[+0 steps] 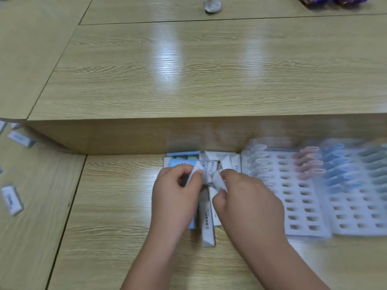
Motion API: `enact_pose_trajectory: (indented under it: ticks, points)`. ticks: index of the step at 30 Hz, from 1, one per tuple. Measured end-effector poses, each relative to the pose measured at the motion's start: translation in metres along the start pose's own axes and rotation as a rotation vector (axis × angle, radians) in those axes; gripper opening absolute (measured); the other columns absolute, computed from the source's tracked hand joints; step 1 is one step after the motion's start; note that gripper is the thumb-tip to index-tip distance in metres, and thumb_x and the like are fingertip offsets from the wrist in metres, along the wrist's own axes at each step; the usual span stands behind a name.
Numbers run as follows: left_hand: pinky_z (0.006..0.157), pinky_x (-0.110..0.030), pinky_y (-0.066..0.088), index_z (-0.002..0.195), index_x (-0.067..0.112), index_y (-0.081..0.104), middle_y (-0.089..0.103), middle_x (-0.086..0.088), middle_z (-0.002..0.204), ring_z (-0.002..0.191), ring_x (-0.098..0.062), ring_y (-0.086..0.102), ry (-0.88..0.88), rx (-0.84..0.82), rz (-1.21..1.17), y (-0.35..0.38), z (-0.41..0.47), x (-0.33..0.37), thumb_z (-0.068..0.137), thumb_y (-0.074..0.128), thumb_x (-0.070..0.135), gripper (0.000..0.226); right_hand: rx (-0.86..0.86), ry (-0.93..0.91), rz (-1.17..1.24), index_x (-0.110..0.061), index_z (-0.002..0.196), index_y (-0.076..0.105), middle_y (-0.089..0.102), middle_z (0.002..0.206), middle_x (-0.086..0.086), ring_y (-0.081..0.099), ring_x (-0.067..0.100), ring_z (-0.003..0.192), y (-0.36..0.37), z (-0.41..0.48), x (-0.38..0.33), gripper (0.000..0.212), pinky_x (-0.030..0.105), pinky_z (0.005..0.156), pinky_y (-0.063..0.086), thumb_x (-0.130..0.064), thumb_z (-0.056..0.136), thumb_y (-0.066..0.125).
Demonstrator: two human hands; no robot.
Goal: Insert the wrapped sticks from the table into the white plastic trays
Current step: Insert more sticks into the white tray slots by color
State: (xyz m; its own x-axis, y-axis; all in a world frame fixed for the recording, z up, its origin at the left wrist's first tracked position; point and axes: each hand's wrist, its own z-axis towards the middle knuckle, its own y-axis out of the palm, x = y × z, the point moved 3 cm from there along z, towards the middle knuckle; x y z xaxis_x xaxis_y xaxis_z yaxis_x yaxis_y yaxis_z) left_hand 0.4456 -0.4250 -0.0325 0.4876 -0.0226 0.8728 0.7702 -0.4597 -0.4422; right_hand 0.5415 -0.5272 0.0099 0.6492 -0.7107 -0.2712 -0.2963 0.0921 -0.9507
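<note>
A heap of white and pale blue wrapped sticks (206, 225) lies on the lower table against the raised step. My left hand (176, 197) pinches one white wrapped stick (193, 171) above the heap. My right hand (249, 203) pinches another white wrapped stick (217, 178) beside it. Two white plastic trays lie to the right: the near tray (293, 197) holds white and pink sticks in its far rows, and the right tray (356, 208) holds blue and green ones. The view is blurred by motion.
A raised wooden table section (209, 70) stands behind the heap. Loose wrapped packets (11, 199) lie at the far left. A white object (212, 5) and purple packaging (335, 1) sit at the far edge.
</note>
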Motion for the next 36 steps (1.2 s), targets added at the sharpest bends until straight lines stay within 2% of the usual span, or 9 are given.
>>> enact_pose_trajectory:
  ticks: [4,6,9,14,18,21,25,32,36]
  points:
    - [0.059,-0.015,0.042,0.079,0.032,0.074,0.066,0.009,0.069,0.058,-0.001,0.055,0.052,-0.01,-0.12,-0.009,-0.006,0.022,0.088,0.07,0.034,0.01,0.07,0.023,0.424,-0.04,0.09,0.052,0.064,0.078,-0.021,0.059,0.001,0.068,-0.014,-0.01,0.014,0.016,0.03,0.058,0.05,-0.049,0.078,0.048]
    - [0.055,-0.011,0.043,0.081,0.033,0.074,0.068,0.009,0.068,0.059,-0.001,0.057,0.108,-0.034,-0.154,-0.012,-0.011,0.038,0.089,0.071,0.03,0.009,0.118,0.011,0.612,-0.044,0.086,0.055,0.063,0.078,-0.025,0.06,0.0,0.066,-0.022,-0.017,0.022,0.02,0.022,0.054,0.048,-0.056,0.073,0.046]
    - [0.063,-0.019,0.054,0.089,0.032,0.073,0.072,0.006,0.08,0.074,-0.01,0.067,0.171,-0.105,-0.205,-0.013,-0.023,0.057,0.087,0.071,0.027,0.005,0.189,0.015,0.872,-0.037,0.086,0.061,0.062,0.069,-0.014,0.055,0.004,0.051,-0.033,-0.028,0.048,0.021,0.01,0.048,0.041,-0.051,0.072,0.055]
    - [0.066,-0.016,0.05,0.089,0.035,0.069,0.072,0.012,0.083,0.077,-0.011,0.067,0.312,-0.179,-0.138,0.0,-0.052,0.068,0.081,0.072,0.031,0.01,0.241,0.076,1.003,-0.036,0.095,0.063,0.069,0.082,-0.005,0.067,0.011,0.06,-0.034,-0.039,0.104,0.019,0.036,0.054,0.057,-0.041,0.079,0.07]
    - [0.067,-0.021,0.052,0.087,0.038,0.072,0.072,0.012,0.087,0.078,-0.012,0.067,0.303,-0.221,-0.147,0.022,-0.063,0.061,0.073,0.069,0.044,0.015,0.202,0.03,0.943,-0.043,0.092,0.064,0.072,0.087,-0.013,0.071,0.005,0.072,-0.026,-0.036,0.115,0.02,0.015,0.059,0.054,-0.03,0.081,0.073]
    - [0.064,-0.01,0.045,0.085,0.036,0.074,0.07,0.013,0.088,0.075,-0.009,0.064,0.321,-0.191,-0.086,0.033,-0.063,0.054,0.073,0.075,0.038,0.012,0.173,0.013,0.888,-0.046,0.09,0.065,0.071,0.088,-0.022,0.069,-0.002,0.066,-0.016,-0.03,0.115,0.027,0.004,0.057,0.046,-0.024,0.08,0.077]
    - [0.059,-0.005,0.039,0.081,0.037,0.075,0.069,0.017,0.084,0.066,-0.001,0.058,0.272,-0.184,-0.041,0.045,-0.061,0.043,0.075,0.084,0.019,0.021,0.152,0.005,0.855,-0.043,0.092,0.064,0.07,0.087,-0.026,0.069,-0.001,0.066,-0.008,-0.025,0.114,0.03,0.003,0.059,0.044,-0.018,0.081,0.076]
    - [0.058,-0.004,0.038,0.086,0.044,0.074,0.067,0.022,0.085,0.067,-0.002,0.057,0.288,-0.2,0.006,0.051,-0.059,0.039,0.077,0.08,0.031,0.016,0.171,-0.108,0.499,-0.037,0.096,0.067,0.067,0.083,-0.024,0.063,-0.001,0.075,-0.007,-0.025,0.111,0.008,0.028,0.061,0.054,-0.034,0.088,0.068]
    - [0.059,-0.003,0.038,0.087,0.046,0.073,0.069,0.022,0.089,0.07,-0.001,0.058,0.312,-0.191,0.015,0.053,-0.061,0.038,0.075,0.075,0.033,0.018,0.187,-0.158,0.338,-0.037,0.093,0.067,0.064,0.078,-0.025,0.055,-0.002,0.077,-0.006,-0.022,0.109,0.013,0.022,0.057,0.049,-0.029,0.086,0.073]
